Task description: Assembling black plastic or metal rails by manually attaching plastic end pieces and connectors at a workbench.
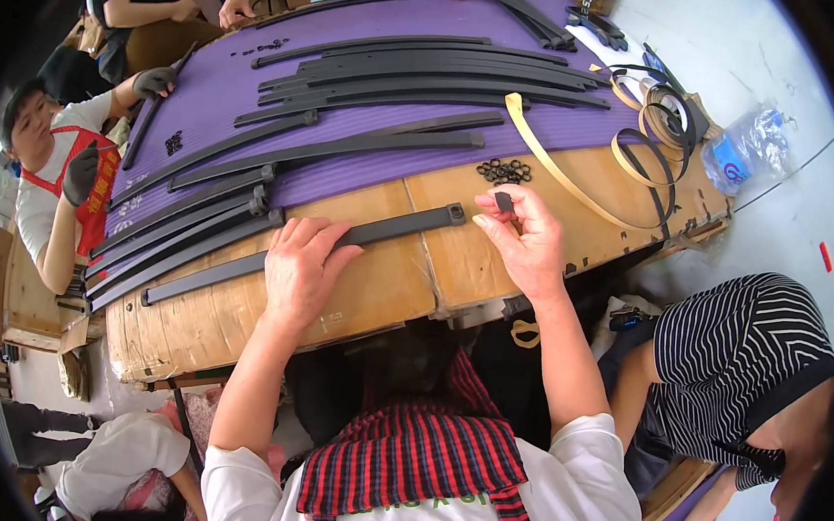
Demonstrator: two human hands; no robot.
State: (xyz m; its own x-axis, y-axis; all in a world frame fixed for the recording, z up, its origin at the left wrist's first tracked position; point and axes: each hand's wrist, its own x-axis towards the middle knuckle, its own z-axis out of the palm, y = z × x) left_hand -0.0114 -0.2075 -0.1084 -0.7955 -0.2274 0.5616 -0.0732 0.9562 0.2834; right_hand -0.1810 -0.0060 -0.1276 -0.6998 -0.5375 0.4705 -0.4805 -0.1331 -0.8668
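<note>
My left hand (304, 265) lies over a long flat black bar (395, 229), its fingers pressed together on it near the middle. That bar rests along the near edge of the cardboard-covered table, and its right end carries a small raised fitting with a hole. To the right of that end, raised just above the table, my right hand (531, 239) pinches a small black piece (504, 202) between thumb and fingers. Beyond it sits a pile of small black rings (504, 170). Several black bars with end fittings (205, 221) lie side by side to the left.
More black bars (428, 80) are spread over the purple mat (355, 26). Loops of black and yellow tape (668, 133) and a clear plastic bottle (753, 152) stand at the right. A co-worker in grey gloves (80, 175) works at the left; a person in a striped shirt (741, 347) is close on my right.
</note>
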